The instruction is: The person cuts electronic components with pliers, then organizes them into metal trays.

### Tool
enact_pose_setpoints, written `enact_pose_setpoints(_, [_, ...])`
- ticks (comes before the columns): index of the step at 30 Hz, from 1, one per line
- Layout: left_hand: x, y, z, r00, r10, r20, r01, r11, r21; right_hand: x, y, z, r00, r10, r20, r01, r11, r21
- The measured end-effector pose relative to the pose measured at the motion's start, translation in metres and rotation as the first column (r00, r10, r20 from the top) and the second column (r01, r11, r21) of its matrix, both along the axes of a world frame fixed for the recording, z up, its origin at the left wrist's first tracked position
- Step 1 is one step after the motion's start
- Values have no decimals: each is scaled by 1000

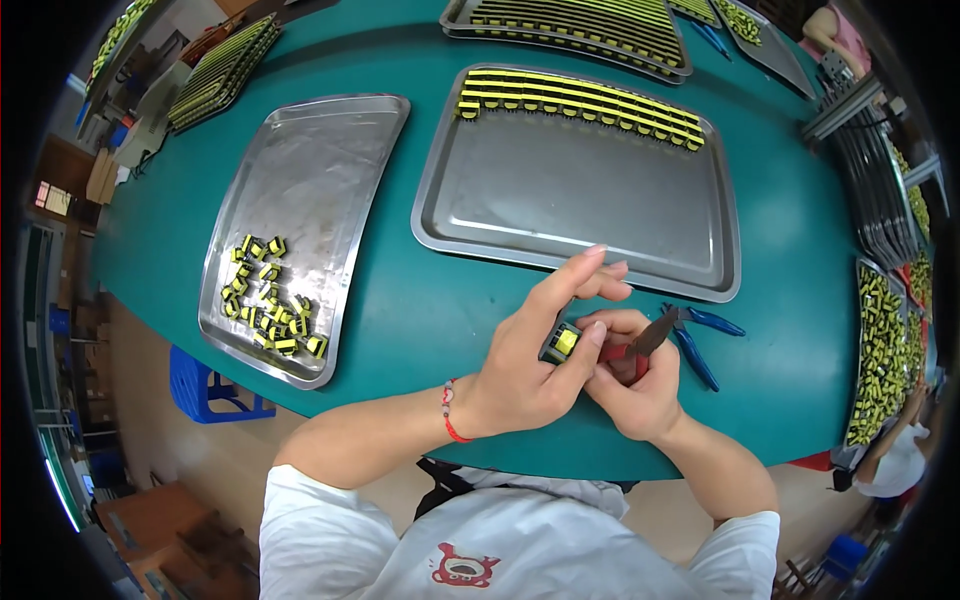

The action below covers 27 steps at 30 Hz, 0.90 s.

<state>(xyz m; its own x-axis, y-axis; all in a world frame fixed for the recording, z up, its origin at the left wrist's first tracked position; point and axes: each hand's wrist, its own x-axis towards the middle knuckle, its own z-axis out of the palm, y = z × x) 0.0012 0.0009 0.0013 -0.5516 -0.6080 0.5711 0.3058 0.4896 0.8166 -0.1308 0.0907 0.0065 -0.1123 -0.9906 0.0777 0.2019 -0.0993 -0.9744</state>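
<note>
Between the thumb and fingers of my left hand [530,365] sits a small yellow-and-black transformer [565,342]. My right hand [642,395] is closed around red-handled pliers [652,336], whose dark jaws point up and to the right. Both hands meet over the table edge, the left thumb close to the pliers' handles. Just right of them, blue-handled cutters [697,348] lie spread on the table. Beyond my hands, a metal tray [580,205] carries rows of similar transformers [585,105] along its far side.
On the left, a second metal tray [310,170] holds a loose heap of transformers [270,300]. More filled trays stand at the far edge. A tray of loose parts [880,350] and a stack of trays [868,190] are at the right. A blue stool [205,388] stands below left.
</note>
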Motion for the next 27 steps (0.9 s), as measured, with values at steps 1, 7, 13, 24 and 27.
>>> enact_pose_setpoints(1, [0, 0, 1, 1000, 3, -3, -3, 1000, -1, -1, 1, -1, 1000, 3, -3, -3, 1000, -1])
enact_pose_setpoints(7, [0, -2, 8, 1000, -11, -16, 11, 999, 30, -6, 1, -6, 997, 52, 53, -52, 999, -18])
enact_pose_setpoints(13, [10, -11, 14, 942, 3, 335, 83, 967, -240, -2, -2, -12, 983, -89, -160, 85, 996, -33])
enact_pose_setpoints(24, [5, -2, 15, 986, -30, 162, 38, 998, -44, -9, -7, -26, 1000, 22, -4, -22, 992, -127])
enact_pose_setpoints(27, [9, -5, 7, 981, -107, 161, 97, 993, 66, -9, -7, -24, 994, 10, -112, -24, 992, -124])
